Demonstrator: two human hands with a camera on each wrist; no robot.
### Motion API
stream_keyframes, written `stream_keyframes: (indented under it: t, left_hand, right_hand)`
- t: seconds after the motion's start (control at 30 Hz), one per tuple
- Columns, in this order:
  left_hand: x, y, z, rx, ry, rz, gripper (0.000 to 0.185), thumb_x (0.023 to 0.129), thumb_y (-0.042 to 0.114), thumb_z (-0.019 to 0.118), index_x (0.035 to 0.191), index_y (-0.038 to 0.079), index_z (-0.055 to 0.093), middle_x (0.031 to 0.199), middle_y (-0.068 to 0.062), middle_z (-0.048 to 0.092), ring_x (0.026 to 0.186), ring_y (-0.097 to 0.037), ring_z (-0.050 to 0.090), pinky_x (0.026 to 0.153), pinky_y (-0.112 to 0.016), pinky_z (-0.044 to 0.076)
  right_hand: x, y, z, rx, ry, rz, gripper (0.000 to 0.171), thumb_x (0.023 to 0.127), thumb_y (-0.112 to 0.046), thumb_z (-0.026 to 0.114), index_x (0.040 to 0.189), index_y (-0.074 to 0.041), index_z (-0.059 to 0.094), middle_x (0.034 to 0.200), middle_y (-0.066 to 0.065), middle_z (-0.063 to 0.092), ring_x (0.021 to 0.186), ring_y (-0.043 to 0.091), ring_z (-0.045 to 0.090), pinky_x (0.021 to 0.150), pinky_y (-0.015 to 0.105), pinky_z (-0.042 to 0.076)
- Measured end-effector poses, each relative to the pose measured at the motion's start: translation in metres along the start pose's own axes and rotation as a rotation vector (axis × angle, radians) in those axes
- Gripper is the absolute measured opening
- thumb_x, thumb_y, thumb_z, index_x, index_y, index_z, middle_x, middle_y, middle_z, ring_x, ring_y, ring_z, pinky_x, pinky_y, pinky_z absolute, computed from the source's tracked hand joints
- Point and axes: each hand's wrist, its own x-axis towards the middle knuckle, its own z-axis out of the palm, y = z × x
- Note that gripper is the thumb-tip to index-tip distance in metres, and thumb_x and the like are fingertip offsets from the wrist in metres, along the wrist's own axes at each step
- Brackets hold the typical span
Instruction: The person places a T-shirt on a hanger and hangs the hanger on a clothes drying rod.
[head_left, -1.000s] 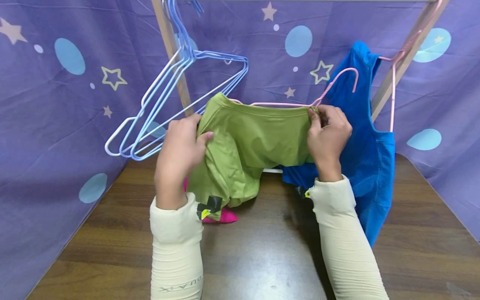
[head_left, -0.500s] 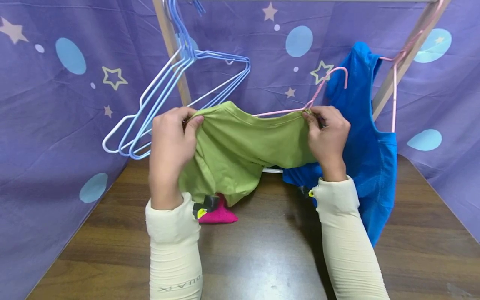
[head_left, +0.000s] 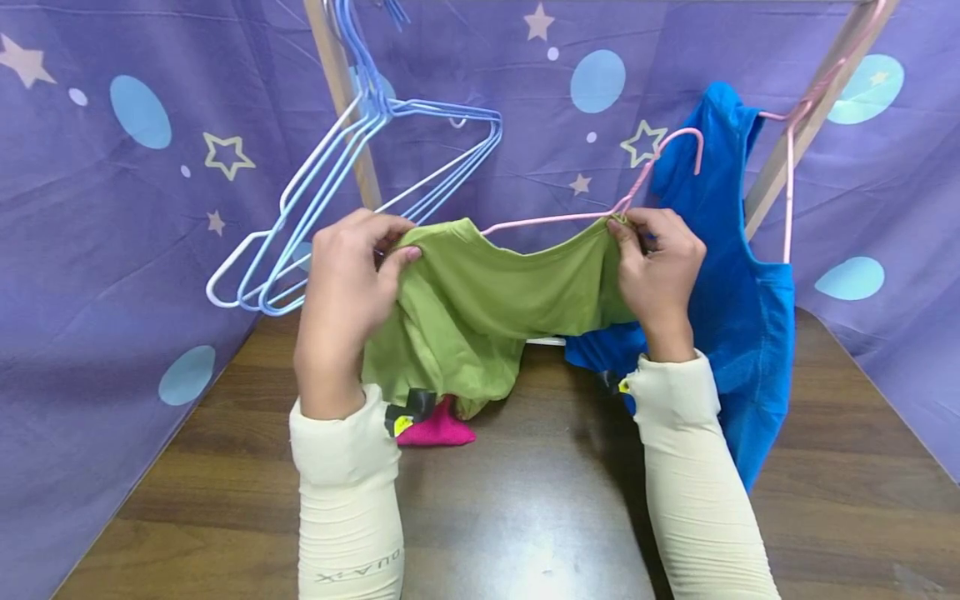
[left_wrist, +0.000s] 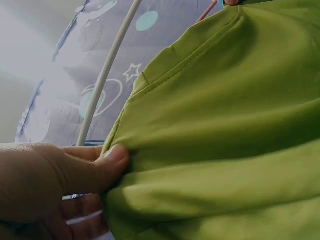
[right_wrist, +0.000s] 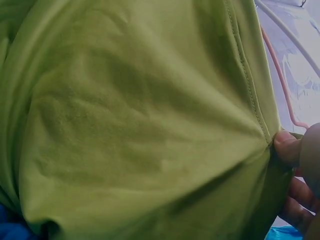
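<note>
Holding green shirt (head_left: 480, 308) stretched between my hands above table (head_left: 540, 500) | long axis left-right along pink hanger (head_left: 570, 218) | left hand (head_left: 348, 283) pinches left edge, right hand (head_left: 660, 267) pinches right edge with hanger neck | hands apart, both equally near.
</note>
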Motion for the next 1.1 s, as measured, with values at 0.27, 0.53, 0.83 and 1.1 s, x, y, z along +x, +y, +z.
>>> stream_keyframes:
  t: [0.27,0.53,0.83,1.1]
  left_hand:
    - [0.001,0.001,0.003,0.029,-0.049,0.04,0.016,0.097,-0.003,0.063,0.107,-0.006,0.075,0.095,-0.02,0.073,0.091,-0.039,0.07,0.091,-0.047,0.053]
    - [0.004,0.005,0.009,0.035,-0.18,0.048,0.017,0.098,-0.003,0.062,0.108,-0.006,0.076,0.1,-0.021,0.073,0.096,-0.039,0.069,0.094,-0.047,0.051]
    - [0.002,0.01,0.007,0.045,-0.129,-0.007,0.025,0.089,0.002,0.076,0.114,-0.002,0.075,0.112,-0.02,0.071,0.107,-0.04,0.064,0.102,-0.051,0.044]
    - [0.003,0.011,0.01,0.06,0.015,0.105,0.011,0.087,-0.003,0.076,0.098,-0.002,0.079,0.096,-0.018,0.076,0.088,-0.037,0.071,0.088,-0.047,0.054]
  right_hand:
    - [0.001,0.001,0.0,-0.001,-0.004,-0.012,0.024,0.093,-0.018,0.077,0.09,0.005,0.076,0.083,0.018,0.07,0.073,0.026,0.059,0.068,0.032,0.042]
    - [0.001,-0.007,0.003,-0.011,-0.03,-0.046,0.022,0.093,-0.019,0.077,0.089,0.003,0.077,0.079,0.017,0.07,0.071,0.029,0.059,0.068,0.035,0.041]
    - [-0.001,-0.01,0.004,-0.025,0.018,0.009,0.018,0.089,-0.018,0.081,0.086,-0.001,0.08,0.078,0.013,0.072,0.07,0.029,0.061,0.068,0.032,0.039]
    - [-0.001,-0.013,0.007,-0.053,0.026,0.046,0.016,0.09,-0.017,0.081,0.084,-0.002,0.079,0.076,0.012,0.071,0.069,0.028,0.059,0.068,0.034,0.038]
